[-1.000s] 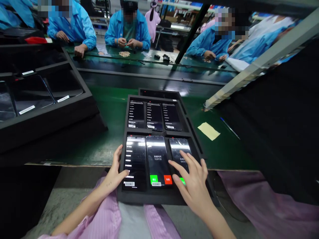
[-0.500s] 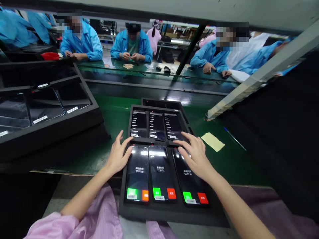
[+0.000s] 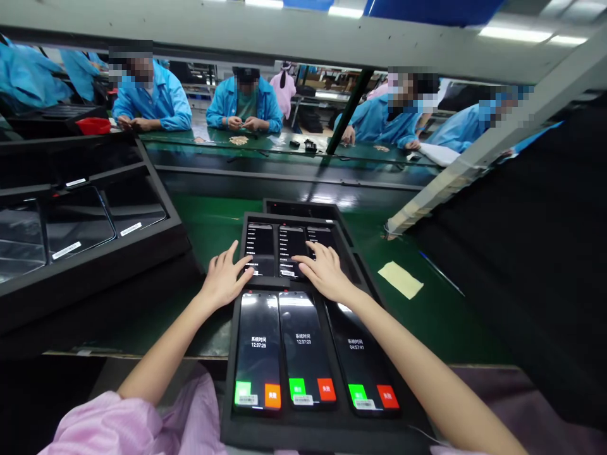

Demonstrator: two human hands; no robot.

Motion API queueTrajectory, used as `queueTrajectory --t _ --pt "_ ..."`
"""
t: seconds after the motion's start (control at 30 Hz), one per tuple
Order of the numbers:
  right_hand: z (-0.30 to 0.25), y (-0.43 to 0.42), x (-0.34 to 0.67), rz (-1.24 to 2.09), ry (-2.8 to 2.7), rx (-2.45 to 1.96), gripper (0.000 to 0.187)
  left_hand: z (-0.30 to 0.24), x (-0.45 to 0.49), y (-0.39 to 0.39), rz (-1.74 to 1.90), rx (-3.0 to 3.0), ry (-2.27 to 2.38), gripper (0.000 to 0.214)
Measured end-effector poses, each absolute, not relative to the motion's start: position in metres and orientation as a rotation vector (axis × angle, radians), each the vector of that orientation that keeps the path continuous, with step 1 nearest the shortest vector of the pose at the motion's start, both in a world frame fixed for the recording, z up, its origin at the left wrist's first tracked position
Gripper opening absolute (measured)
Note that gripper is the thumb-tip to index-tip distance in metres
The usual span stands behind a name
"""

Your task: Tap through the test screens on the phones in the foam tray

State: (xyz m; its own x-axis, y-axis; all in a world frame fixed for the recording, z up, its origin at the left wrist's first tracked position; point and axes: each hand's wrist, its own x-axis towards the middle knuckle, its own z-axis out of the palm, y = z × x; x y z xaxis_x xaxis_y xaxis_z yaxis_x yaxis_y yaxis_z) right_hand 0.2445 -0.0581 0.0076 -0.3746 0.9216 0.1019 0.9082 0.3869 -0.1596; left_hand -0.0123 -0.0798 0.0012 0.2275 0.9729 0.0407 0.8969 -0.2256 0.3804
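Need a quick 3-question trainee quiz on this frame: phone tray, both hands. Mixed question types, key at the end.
1. True or false: the three phones in the near row of the black foam tray each show a green and a red-orange button.
2. Multiple choice: the right hand rests on A) the far-row phones B) the yellow paper slip C) the stacked tray at left.
3. Fill in: the left hand lies at the tray's ____ edge, fingers spread, holding nothing.

Key: 1 true; 2 A; 3 left.
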Motion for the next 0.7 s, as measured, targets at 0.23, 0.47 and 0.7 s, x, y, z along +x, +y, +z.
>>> queueTrajectory --t 0.23,0.47,0.7 --pt "0.012 -0.053 0.26 0.079 -2.333 -1.701 0.046 -0.002 -0.013 -0.073 0.526 2.249 1.701 0.046" --pt "0.012 -0.058 0.297 0.096 -2.121 -1.846 0.05 -0.006 -0.009 -0.072 0.74 2.088 1.672 0.048" --pt "0.004 -0.058 0.301 0.105 -2.149 -1.857 0.051 -0.012 -0.008 -0.071 0.783 1.91 1.64 0.052"
